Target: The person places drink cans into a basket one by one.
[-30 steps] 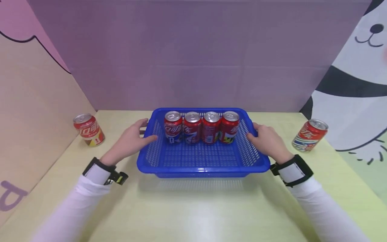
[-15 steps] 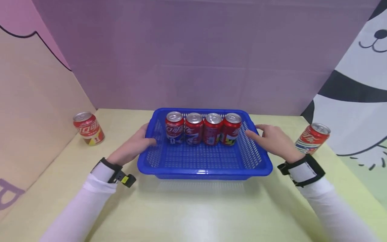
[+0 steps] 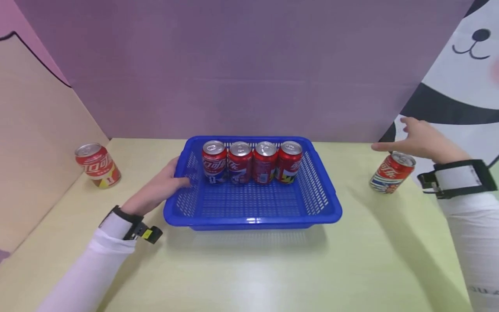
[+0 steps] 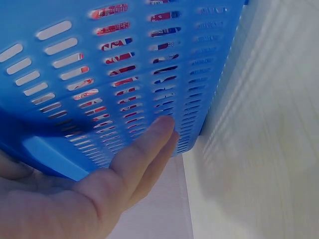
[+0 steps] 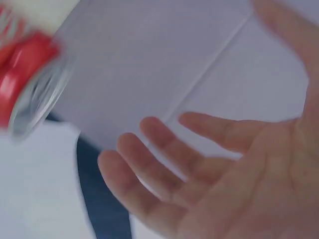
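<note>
A blue plastic basket (image 3: pixel 253 220) holds a row of several red soda cans (image 3: pixel 214 162) along its back side. My left hand (image 3: pixel 156 189) grips the basket's left rim, thumb over the edge; in the left wrist view its fingers (image 4: pixel 142 154) lie along the slotted outer wall. My right hand (image 3: pixel 429 141) is raised over a lone red can (image 3: pixel 393 172) on the right of the table, thumb and fingers spread, holding nothing. In the right wrist view that can (image 5: pixel 25 74) is blurred at the upper left, apart from the fingers.
Another red can (image 3: pixel 98 165) stands at the left back of the pale wooden table (image 3: pixel 249 277). A purple panel (image 3: pixel 249 73) rises behind the table, and printed panels stand at both sides.
My right hand has let go of the basket's right rim and moved right and up, over the lone can. My left hand stays on the left rim. The view has shifted slightly.
</note>
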{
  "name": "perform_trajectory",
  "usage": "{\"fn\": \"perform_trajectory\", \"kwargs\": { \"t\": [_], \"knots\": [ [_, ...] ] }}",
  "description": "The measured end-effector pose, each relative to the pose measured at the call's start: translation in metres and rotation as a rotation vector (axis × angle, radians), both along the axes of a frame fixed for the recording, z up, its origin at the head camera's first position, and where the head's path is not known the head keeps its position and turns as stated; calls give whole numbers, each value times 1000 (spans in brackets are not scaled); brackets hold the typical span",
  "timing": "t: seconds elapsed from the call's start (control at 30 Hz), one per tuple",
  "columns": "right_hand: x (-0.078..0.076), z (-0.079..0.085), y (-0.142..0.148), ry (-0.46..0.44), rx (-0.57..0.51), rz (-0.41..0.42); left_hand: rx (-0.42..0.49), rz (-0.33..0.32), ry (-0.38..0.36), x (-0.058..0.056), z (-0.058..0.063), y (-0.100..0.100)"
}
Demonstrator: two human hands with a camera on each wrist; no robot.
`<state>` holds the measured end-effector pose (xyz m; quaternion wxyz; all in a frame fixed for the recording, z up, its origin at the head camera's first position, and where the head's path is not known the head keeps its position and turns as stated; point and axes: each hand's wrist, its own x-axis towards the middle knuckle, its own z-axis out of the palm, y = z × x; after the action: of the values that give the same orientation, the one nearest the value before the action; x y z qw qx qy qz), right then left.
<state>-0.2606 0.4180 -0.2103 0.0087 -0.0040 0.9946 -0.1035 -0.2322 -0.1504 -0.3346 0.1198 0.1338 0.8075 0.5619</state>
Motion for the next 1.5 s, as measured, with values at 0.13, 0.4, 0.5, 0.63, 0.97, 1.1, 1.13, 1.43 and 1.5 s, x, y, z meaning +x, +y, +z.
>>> {"fn": "perform_trajectory", "kwargs": {
  "t": [0.13, 0.4, 0.5, 0.63, 0.97, 1.1, 1.13, 1.43, 1.5],
  "knots": [
    [-11, -2, 17, -115, -22, 93, -8, 7, 2, 1, 1, -4],
    [-20, -23, 28, -232, -30, 125, -22, 14, -11, 4, 2, -12],
    [-21, -30, 33, -224, -43, 116, -24, 12, -7, 4, 3, -12],
    [-22, -35, 38, -224, -56, 102, -27, 13, -5, 3, 3, -10],
    [-26, -35, 45, -234, -55, 143, -8, 11, -10, 3, 4, -8],
    [-26, -41, 45, -234, -47, 145, -8, 13, -10, 2, 3, -6],
    [-26, -43, 45, -238, -48, 140, -9, 13, -9, 2, 2, -5],
    [-22, -54, 45, -225, -26, 152, -17, 3, 0, 0, 1, -1],
    [-23, -55, 45, -223, -25, 164, -17, 5, 2, 0, 1, -1]
  ]
}}
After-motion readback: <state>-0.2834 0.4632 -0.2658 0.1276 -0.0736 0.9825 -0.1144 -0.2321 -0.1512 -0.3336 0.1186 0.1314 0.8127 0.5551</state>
